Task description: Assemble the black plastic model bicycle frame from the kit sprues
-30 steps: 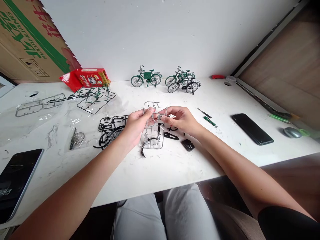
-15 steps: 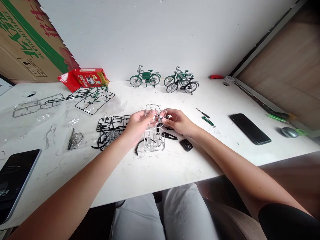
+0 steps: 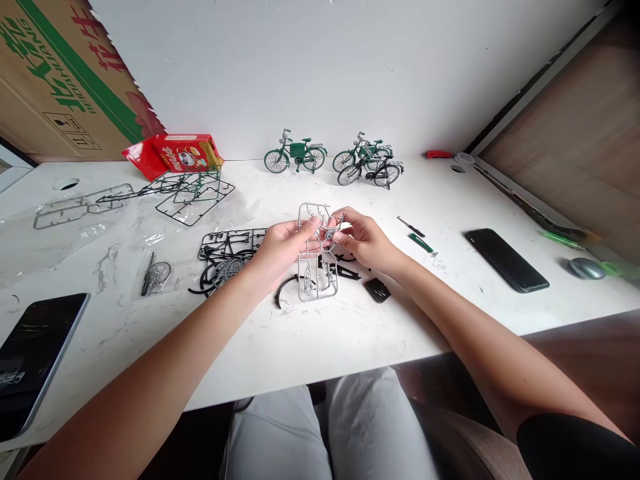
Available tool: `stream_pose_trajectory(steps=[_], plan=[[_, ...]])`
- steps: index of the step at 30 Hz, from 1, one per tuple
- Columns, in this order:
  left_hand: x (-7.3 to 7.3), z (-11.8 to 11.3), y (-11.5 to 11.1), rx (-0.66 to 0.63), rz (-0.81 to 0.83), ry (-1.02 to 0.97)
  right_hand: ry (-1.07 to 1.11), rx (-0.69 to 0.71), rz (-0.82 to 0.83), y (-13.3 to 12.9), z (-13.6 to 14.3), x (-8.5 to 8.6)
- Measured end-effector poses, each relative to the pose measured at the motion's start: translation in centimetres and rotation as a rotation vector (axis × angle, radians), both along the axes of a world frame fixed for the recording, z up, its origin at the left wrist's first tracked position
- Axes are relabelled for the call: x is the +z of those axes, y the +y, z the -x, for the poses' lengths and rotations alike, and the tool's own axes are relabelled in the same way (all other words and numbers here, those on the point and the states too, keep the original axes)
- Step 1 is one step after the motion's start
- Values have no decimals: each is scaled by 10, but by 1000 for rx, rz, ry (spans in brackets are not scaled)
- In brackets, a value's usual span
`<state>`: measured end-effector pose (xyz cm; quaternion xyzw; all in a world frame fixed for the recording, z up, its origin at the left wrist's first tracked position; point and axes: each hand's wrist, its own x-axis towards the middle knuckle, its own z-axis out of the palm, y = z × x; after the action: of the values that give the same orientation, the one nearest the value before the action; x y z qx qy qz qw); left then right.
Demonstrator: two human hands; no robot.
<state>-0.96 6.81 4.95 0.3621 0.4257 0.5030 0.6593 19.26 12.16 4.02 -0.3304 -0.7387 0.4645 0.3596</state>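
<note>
A silver plastic parts frame (image 3: 319, 297) is held upright above the table by both hands. My left hand (image 3: 284, 250) pinches its left side near the middle, thumb on top. My right hand (image 3: 364, 241) is closed on its upper right part, beside a small round silver piece (image 3: 329, 235). Below and to the left lie a black parts frame (image 3: 213, 237) and black wheels, partly hidden by my left hand. A curved black strip (image 3: 281, 291) and a small black basket-like piece (image 3: 377, 290) lie near the silver frame.
Small model bicycles (image 3: 295, 155) stand along the back wall. A red box (image 3: 187, 152), loose frames (image 3: 196, 207) and clear plastic bags are at the left. A phone (image 3: 507, 260), screwdriver (image 3: 411, 227), green cutter (image 3: 421, 244) and mouse (image 3: 587, 268) lie right; another phone (image 3: 43, 353) lies front left.
The view has shifted slightly, so the scene sits a little further right. Both hands keep hold of the silver frame; my right fingers have lifted slightly and the frame's upper right part tilts a little.
</note>
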Motion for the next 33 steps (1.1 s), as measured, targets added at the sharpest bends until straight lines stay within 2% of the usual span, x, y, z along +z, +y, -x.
stream_pose_trajectory(steps=[6, 12, 20, 24, 28, 33], plan=[[-5, 1, 3, 125, 43, -50, 28, 12, 26, -1, 2, 2], [-6, 5, 6, 145, 62, -74, 20, -50, 45, -7, 5, 7], [-4, -2, 0, 188, -115, 62, 28, -33, 113, -9, 8, 7], [-5, -5, -3, 201, -112, 59, 25, 17, 130, -8, 6, 8], [-7, -3, -1, 199, -76, 11, 3, 92, 87, -5, 4, 7], [-5, 2, 2, 176, -72, -19, -83, 56, -29, -2, 2, 5]])
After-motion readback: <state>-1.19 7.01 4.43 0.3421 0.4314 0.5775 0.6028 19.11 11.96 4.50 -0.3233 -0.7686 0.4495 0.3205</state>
